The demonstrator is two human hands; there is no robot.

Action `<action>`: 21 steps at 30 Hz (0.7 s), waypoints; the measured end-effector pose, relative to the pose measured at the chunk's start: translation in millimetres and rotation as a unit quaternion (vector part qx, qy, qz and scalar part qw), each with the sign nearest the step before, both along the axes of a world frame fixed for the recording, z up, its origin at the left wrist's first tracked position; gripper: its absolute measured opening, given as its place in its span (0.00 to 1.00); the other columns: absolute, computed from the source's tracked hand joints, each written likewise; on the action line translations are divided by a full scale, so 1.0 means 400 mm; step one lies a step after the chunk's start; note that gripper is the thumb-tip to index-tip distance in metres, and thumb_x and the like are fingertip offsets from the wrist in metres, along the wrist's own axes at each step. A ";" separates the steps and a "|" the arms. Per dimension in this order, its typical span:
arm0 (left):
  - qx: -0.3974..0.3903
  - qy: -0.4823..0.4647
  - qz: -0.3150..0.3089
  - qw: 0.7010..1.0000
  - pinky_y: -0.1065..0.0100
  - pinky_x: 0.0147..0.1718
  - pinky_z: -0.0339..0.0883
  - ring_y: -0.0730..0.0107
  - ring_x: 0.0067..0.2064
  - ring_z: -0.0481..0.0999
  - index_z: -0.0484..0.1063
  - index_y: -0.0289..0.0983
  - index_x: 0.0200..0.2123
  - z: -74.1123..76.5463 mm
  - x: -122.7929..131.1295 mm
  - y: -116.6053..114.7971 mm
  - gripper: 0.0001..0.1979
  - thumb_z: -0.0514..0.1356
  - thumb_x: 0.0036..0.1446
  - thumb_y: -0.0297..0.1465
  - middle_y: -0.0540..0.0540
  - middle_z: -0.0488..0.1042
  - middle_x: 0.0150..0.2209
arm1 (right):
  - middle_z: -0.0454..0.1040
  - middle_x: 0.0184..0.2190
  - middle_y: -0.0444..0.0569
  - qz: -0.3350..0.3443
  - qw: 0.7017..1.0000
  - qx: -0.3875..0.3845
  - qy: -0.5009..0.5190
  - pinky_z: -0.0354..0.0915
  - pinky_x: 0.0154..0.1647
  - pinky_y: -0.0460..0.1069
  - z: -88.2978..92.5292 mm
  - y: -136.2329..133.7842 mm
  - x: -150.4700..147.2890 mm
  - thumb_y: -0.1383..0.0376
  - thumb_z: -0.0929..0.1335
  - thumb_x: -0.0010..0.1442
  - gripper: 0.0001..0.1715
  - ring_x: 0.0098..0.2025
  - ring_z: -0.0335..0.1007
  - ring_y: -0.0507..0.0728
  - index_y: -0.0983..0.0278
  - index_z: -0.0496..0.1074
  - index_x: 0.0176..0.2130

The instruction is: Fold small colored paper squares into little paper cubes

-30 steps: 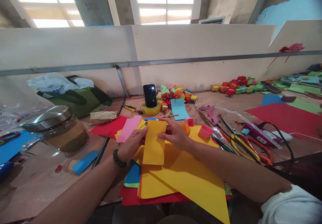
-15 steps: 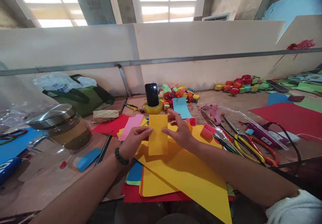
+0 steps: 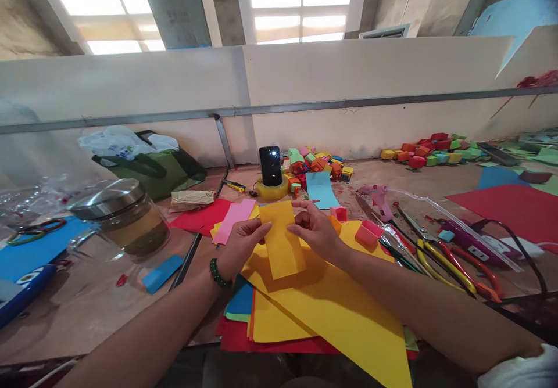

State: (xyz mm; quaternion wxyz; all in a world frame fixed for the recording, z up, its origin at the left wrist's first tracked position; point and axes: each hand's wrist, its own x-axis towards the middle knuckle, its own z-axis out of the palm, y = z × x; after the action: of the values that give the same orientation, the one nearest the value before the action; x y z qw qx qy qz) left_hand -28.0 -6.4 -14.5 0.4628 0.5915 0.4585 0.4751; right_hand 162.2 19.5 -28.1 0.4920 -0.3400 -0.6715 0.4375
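Note:
A small rectangle of yellow paper (image 3: 283, 245) is held up between my hands, tilted slightly. My left hand (image 3: 246, 243) pinches its left edge, thumb in front. On the other side my right hand (image 3: 318, 231) grips the upper right edge, thumb in front and index finger at the top corner. Below lie large yellow sheets (image 3: 349, 312) over a stack with blue, green, orange and red paper (image 3: 235, 338). Beyond my left hand is a pink paper strip (image 3: 235, 221) on red paper. Folded pink paper pieces (image 3: 368, 232) sit right of my right hand.
At left stand a glass jar with a metal lid (image 3: 124, 219) and a green bag (image 3: 152, 170). A phone (image 3: 271, 166) leans upright on a tape roll (image 3: 271, 189), before piled paper cubes (image 3: 320, 167). Scissors (image 3: 440, 248) and a pink glue gun (image 3: 377, 197) lie right.
The small yellow paper has gone from upright to slightly tilted, its lower end swung right. My right fingers have curled in and closed on its upper edge. The view has shifted slightly left.

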 end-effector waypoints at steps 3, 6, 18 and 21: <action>0.015 -0.001 0.035 0.999 0.70 0.27 0.63 0.74 0.25 0.64 0.70 0.34 0.20 -0.001 -0.002 0.004 0.24 0.65 0.44 0.51 0.50 0.66 0.21 | 0.64 0.23 0.37 0.009 1.000 0.000 -0.020 0.59 0.27 0.47 0.002 -0.004 0.002 0.59 0.70 0.49 0.27 0.25 0.62 0.51 0.62 0.62 0.48; 0.016 -0.006 0.045 0.999 0.70 0.27 0.63 0.74 0.25 0.63 0.70 0.34 0.21 0.001 -0.002 0.003 0.23 0.65 0.44 0.51 0.51 0.66 0.21 | 0.64 0.23 0.37 0.020 0.999 -0.013 -0.030 0.58 0.27 0.47 -0.001 -0.005 0.002 0.59 0.71 0.49 0.28 0.25 0.62 0.51 0.62 0.62 0.48; 0.021 0.009 0.021 1.000 0.71 0.24 0.59 0.75 0.23 0.62 0.67 0.35 0.16 0.012 0.007 -0.009 0.23 0.64 0.44 0.49 0.52 0.62 0.17 | 0.69 0.22 0.39 0.069 0.993 -0.094 0.014 0.66 0.28 0.49 0.006 -0.018 0.009 0.48 0.74 0.48 0.36 0.28 0.71 0.56 0.60 0.63 0.50; 0.020 0.012 0.019 1.000 0.70 0.25 0.60 0.74 0.24 0.62 0.67 0.35 0.17 0.014 0.008 -0.012 0.23 0.63 0.45 0.49 0.51 0.64 0.18 | 0.71 0.23 0.41 0.064 0.995 -0.074 0.004 0.68 0.29 0.50 0.010 -0.019 0.009 0.48 0.73 0.49 0.34 0.29 0.73 0.57 0.60 0.64 0.50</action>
State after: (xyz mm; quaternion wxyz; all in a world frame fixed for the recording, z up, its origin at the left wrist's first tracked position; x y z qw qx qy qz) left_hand -24.7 -11.1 -9.0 0.4359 0.5975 0.4660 0.4856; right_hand 165.6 11.7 -24.1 0.4395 -0.3299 -0.6556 0.5179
